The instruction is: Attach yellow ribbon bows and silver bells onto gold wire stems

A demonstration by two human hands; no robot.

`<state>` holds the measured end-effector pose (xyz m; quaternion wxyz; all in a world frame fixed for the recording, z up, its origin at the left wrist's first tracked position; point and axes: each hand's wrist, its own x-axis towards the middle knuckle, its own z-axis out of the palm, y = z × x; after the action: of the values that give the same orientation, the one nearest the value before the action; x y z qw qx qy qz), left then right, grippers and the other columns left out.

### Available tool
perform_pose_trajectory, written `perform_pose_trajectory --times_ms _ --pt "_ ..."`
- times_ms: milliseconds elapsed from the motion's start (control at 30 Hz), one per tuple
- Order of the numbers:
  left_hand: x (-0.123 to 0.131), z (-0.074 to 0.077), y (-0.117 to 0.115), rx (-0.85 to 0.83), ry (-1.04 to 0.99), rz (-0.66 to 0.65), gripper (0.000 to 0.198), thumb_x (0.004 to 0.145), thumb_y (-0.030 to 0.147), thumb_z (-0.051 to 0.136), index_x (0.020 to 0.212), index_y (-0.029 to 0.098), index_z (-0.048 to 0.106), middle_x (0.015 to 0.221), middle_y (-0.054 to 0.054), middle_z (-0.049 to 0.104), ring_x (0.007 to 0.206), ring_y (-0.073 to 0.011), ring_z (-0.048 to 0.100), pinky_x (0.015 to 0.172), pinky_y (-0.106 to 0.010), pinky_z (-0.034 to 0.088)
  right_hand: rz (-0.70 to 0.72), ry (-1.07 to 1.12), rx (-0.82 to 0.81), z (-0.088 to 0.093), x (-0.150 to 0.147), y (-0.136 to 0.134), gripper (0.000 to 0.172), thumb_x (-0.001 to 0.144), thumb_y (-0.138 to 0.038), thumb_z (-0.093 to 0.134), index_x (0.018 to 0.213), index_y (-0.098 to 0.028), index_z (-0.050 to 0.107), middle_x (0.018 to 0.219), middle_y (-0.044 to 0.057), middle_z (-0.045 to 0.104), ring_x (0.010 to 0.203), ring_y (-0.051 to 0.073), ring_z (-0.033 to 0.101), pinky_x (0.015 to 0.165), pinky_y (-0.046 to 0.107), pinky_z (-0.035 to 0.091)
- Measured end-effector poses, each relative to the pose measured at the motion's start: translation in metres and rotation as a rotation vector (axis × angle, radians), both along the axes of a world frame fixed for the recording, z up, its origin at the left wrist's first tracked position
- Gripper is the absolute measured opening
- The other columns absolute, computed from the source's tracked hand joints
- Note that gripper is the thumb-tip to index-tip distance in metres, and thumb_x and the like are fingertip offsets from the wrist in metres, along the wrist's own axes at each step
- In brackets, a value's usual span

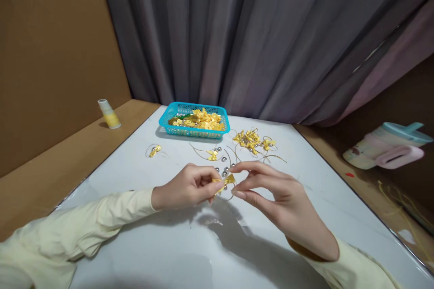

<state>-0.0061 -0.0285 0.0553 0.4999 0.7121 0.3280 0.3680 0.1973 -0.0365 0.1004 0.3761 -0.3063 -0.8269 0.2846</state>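
Note:
My left hand (188, 187) pinches a small yellow ribbon bow (225, 181) between thumb and fingers, just above the white table (162, 244). My right hand (271, 194) meets it from the right, thumb and forefinger closed on the bow's other side and on a thin wire ring. Silver beads (224, 171) lie on the table right behind the bow. Further back sit another bow on a wire (213, 155) and a heap of finished bows on rings (252, 140).
A blue plastic basket (169, 117) with yellow bows and beads stands at the back. A single bow (155, 150) lies to its front left. A small yellow bottle (109, 114) stands on the wooden ledge at left. A pink and blue jug (389, 146) lies at right.

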Motion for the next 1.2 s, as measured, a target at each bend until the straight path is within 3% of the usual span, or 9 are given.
perform_pose_trajectory --times_ms 167,300,467,600,800,967,1067,1200 --pt "0.000 -0.003 0.003 0.079 0.007 0.177 0.020 0.085 0.026 0.050 0.070 0.013 0.052 0.053 0.003 0.054 0.040 -0.0038 0.040 0.040 -0.014 0.034 0.148 0.087 -0.123 0.009 0.001 -0.016 0.012 0.079 -0.011 0.062 0.079 -0.020 0.070 0.076 0.002 0.068 0.081 0.015 0.061 0.074 0.028 0.051" --pt "0.000 -0.007 0.005 0.099 -0.026 0.258 0.018 0.085 0.026 0.050 0.072 0.014 0.053 0.054 0.004 0.053 0.041 -0.0036 0.040 0.040 -0.014 0.034 0.210 0.104 -0.224 0.008 -0.004 -0.026 0.010 0.077 -0.012 0.065 0.076 -0.020 0.071 0.069 0.002 0.069 0.085 0.016 0.060 0.078 0.030 0.050" --pt "0.002 -0.008 0.005 -0.001 -0.108 0.248 0.022 0.085 0.032 0.051 0.072 0.014 0.051 0.054 0.004 0.052 0.038 -0.0034 0.039 0.037 -0.014 0.031 0.223 0.068 -0.280 0.002 -0.011 -0.030 0.007 0.075 -0.015 0.068 0.074 -0.019 0.073 0.065 0.002 0.069 0.087 0.017 0.060 0.084 0.032 0.047" --pt "0.003 -0.003 0.004 -0.110 -0.221 0.214 0.025 0.085 0.034 0.052 0.071 0.014 0.049 0.054 0.004 0.051 0.035 -0.0018 0.035 0.035 -0.014 0.027 0.061 0.139 -0.381 -0.006 -0.011 -0.023 0.006 0.076 -0.025 0.068 0.074 -0.021 0.072 0.076 0.005 0.071 0.089 0.018 0.060 0.082 0.033 0.048" --pt "0.002 0.005 0.002 -0.159 -0.287 0.137 0.024 0.086 0.033 0.052 0.071 0.014 0.049 0.056 0.004 0.052 0.037 -0.0014 0.038 0.037 -0.014 0.027 -0.114 0.233 -0.448 -0.007 -0.007 -0.011 0.013 0.075 -0.030 0.067 0.067 -0.020 0.070 0.062 0.004 0.068 0.093 0.020 0.058 0.082 0.032 0.047" --pt "0.002 0.001 0.003 -0.111 -0.268 0.183 0.025 0.087 0.034 0.051 0.073 0.014 0.049 0.057 0.004 0.051 0.039 -0.0017 0.037 0.038 -0.014 0.027 0.019 0.236 -0.592 -0.003 -0.008 -0.017 0.010 0.077 -0.026 0.066 0.072 -0.018 0.069 0.072 0.003 0.069 0.071 0.014 0.062 0.072 0.029 0.050" --pt "0.002 -0.001 0.004 -0.080 -0.249 0.238 0.024 0.087 0.034 0.051 0.075 0.014 0.050 0.056 0.005 0.050 0.039 -0.0022 0.037 0.038 -0.015 0.028 0.113 0.173 -0.597 -0.003 -0.011 -0.023 0.013 0.079 -0.026 0.064 0.072 -0.017 0.069 0.072 0.004 0.069 0.073 0.014 0.061 0.076 0.029 0.049" --pt "0.002 -0.001 0.004 -0.095 -0.223 0.228 0.025 0.087 0.036 0.051 0.075 0.014 0.050 0.058 0.004 0.050 0.040 -0.0024 0.037 0.039 -0.015 0.028 0.119 0.152 -0.748 -0.005 -0.013 -0.023 0.016 0.079 -0.031 0.063 0.075 -0.016 0.068 0.073 0.004 0.070 0.071 0.013 0.063 0.071 0.027 0.052"
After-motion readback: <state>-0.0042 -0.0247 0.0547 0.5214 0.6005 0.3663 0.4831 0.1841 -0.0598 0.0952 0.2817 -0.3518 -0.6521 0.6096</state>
